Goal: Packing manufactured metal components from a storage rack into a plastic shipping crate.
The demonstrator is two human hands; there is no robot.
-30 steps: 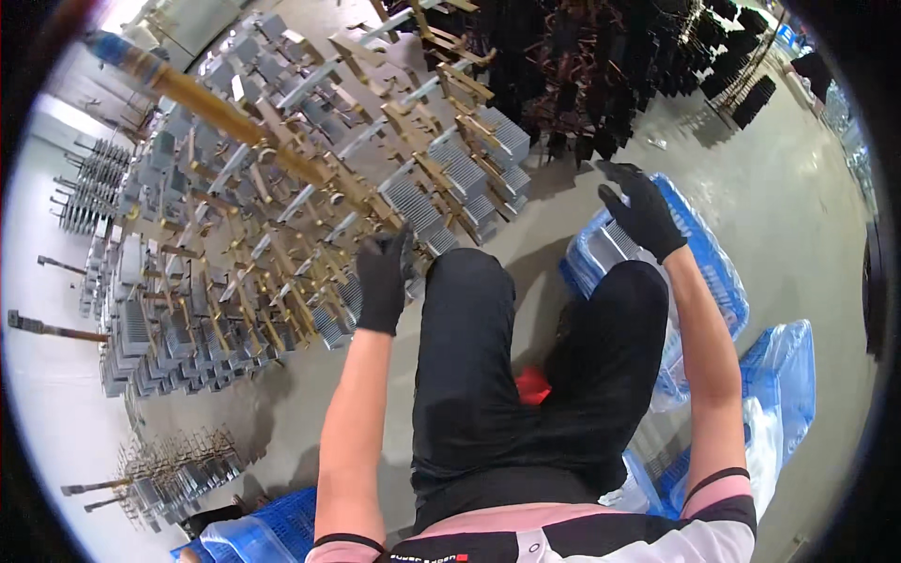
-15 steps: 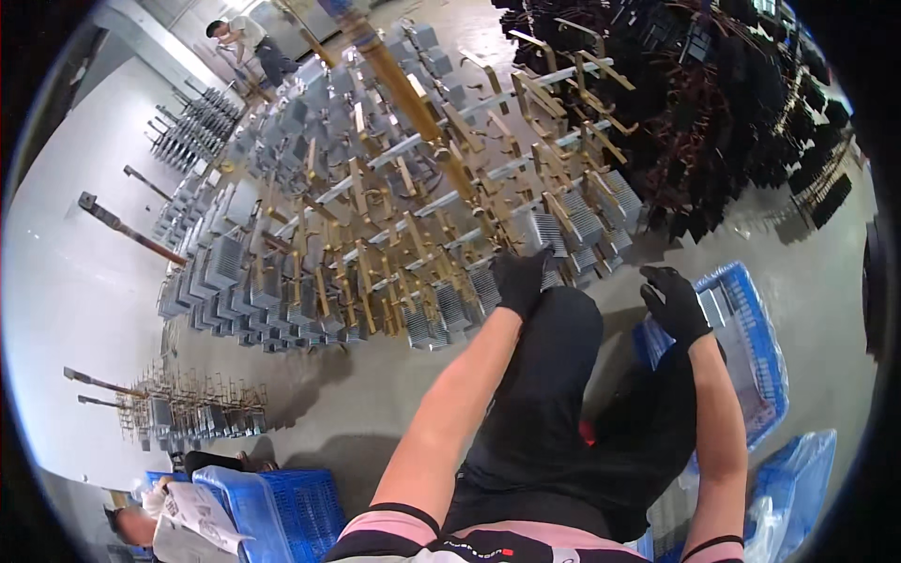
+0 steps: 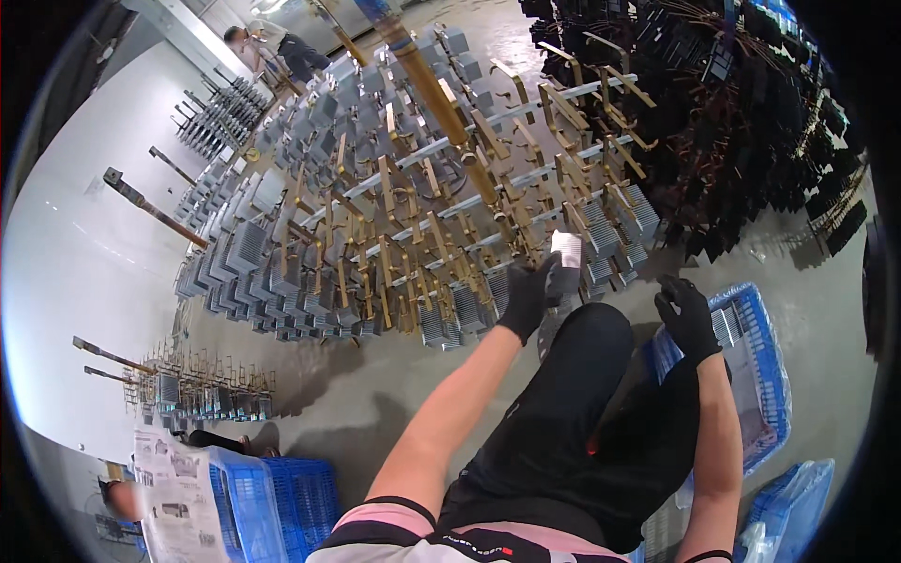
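Note:
My left hand [image 3: 528, 298], in a black glove, is closed on a silver finned heat sink [image 3: 567, 249] at the near edge of a large rack [image 3: 427, 228]. The piece catches the light, and its lower part lies against my fingers. Brass-coloured hooks and bars make up the rack, and many similar finned blocks [image 3: 248, 246] hang on it. My right hand [image 3: 687, 314], gloved in black too, hovers over my knee with bent fingers apart and nothing seen in them. Beside it stands a blue crate [image 3: 771, 361] with silver finned pieces [image 3: 726, 327] inside.
Dark finned parts [image 3: 713, 141] hang densely at the far right. Plastic-wrapped blue crates [image 3: 793, 507] stand at the lower right, more blue crates [image 3: 305, 497] at the lower left. One person [image 3: 122, 500] is beside those; others [image 3: 300, 56] are at the back. A smaller rack [image 3: 202, 385] stands left.
My left hand has drawn back slightly with the heat sink, which now shows a bright face. My right hand has shifted a little to the right. The person at lower left has moved a printed sheet.

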